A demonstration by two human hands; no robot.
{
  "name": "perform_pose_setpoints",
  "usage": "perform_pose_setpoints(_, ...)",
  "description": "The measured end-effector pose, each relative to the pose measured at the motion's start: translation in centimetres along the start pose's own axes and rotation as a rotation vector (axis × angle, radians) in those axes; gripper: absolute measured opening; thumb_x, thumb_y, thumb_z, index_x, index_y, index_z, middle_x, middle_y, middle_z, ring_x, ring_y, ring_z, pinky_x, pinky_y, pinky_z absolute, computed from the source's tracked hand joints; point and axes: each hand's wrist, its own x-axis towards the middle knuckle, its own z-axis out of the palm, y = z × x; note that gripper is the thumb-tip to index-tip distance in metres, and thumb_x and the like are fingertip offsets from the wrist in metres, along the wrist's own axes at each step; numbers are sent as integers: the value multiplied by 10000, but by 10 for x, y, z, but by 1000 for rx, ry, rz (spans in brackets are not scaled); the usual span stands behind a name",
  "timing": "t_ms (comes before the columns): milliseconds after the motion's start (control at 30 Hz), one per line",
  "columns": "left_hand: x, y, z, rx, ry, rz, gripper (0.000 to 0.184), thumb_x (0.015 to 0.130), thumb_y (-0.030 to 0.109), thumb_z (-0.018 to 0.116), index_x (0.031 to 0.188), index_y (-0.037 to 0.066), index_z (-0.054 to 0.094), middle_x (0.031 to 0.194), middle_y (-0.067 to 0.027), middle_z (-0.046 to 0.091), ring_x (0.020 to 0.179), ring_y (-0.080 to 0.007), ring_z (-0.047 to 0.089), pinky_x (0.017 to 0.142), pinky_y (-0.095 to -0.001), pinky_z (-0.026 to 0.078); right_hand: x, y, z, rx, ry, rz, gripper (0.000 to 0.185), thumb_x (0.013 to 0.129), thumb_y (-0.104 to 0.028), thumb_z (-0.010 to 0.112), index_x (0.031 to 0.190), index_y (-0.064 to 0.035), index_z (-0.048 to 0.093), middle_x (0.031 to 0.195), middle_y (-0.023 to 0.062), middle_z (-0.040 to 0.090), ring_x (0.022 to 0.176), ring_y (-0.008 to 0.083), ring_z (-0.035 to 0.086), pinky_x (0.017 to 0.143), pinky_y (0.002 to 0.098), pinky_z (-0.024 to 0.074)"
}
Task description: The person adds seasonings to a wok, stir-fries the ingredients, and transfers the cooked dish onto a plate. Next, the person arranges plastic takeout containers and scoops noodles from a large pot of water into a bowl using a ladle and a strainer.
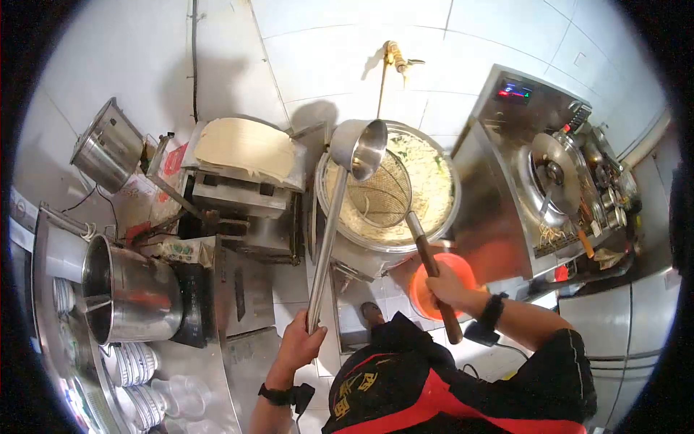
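My left hand (298, 344) is wrapped around the long metal handle of a deep steel ladle (350, 140). The ladle's bowl is raised over the left back rim of a large round pot (455, 206). A pale, foamy-looking mass with bits of green fills the pot. In my right hand (451, 288) is the wooden handle of a wire mesh strainer (383, 189), its fingers closed around it. The strainer's basket lies over the pot's contents, partly behind the ladle; whether it dips into them I cannot tell. A pale strand shows in the mesh.
A tap (395, 58) sits on the wall above the pot. An orange bucket (466, 269) stands below my right hand. To the right is a steel stove with a wok (531, 184). At left are a machine bearing a pale slab (246, 148), a tall steel pot (141, 289) and stacked bowls (130, 364).
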Motion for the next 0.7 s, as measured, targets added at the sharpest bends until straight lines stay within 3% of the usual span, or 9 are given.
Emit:
perform_pose_setpoints(133, 0, -5, 0, 43, 52, 44, 358, 819, 240, 661, 1033, -5, 514, 808, -194, 645, 750, -361, 642, 690, -421, 503, 28, -5, 13, -29, -129, -57, 194, 911, -142, 538, 1052, -71, 426, 648, 44, 468, 431, 150, 467, 361, 322, 421)
perform_pose_setpoints(233, -10, 9, -2, 138, 115, 104, 367, 814, 242, 673, 1028, -10, 514, 793, -187, 645, 746, -354, 645, 691, -417, 506, 63, 19, 28, -20, -5, 58, 176, 919, -142, 527, 1039, -92, 408, 650, 45, 449, 424, 168, 457, 355, 348, 428)
perform_pose_setpoints(300, -11, 5, 0, 128, 125, 106, 358, 813, 235, 678, 1026, -5, 518, 796, -186, 645, 743, -352, 646, 687, -415, 507, 90, 43, 31, 139, -134, 111, 149, 847, -46, 511, 981, -58, 447, 674, 47, 478, 457, 165, 492, 406, 334, 458)
perform_pose_setpoints(433, -10, 4, 0, 94, 130, 73, 347, 817, 228, 676, 1025, -2, 520, 791, -185, 642, 736, -343, 647, 683, -405, 508, 103, 40, 43, 370, -148, 151, 167, 861, -71, 591, 935, -65, 441, 688, 44, 489, 460, 146, 477, 400, 320, 440)
perform_pose_setpoints(600, -3, 15, -3, 45, 97, -15, 332, 815, 221, 681, 1020, -1, 542, 799, -173, 637, 739, -297, 646, 674, -392, 502, 113, 33, 33, 592, -283, 142, 125, 901, -87, 563, 926, -67, 443, 700, 30, 481, 500, 123, 455, 434, 282, 418)
perform_pose_setpoints(700, 1, 18, -3, 128, 170, 134, 313, 817, 210, 678, 1004, -4, 548, 818, -175, 636, 755, -298, 644, 675, -394, 498, 110, 23, 17, 793, -437, 146, 109, 919, -87, 541, 931, -64, 435, 710, 42, 482, 522, 126, 461, 454, 278, 415)
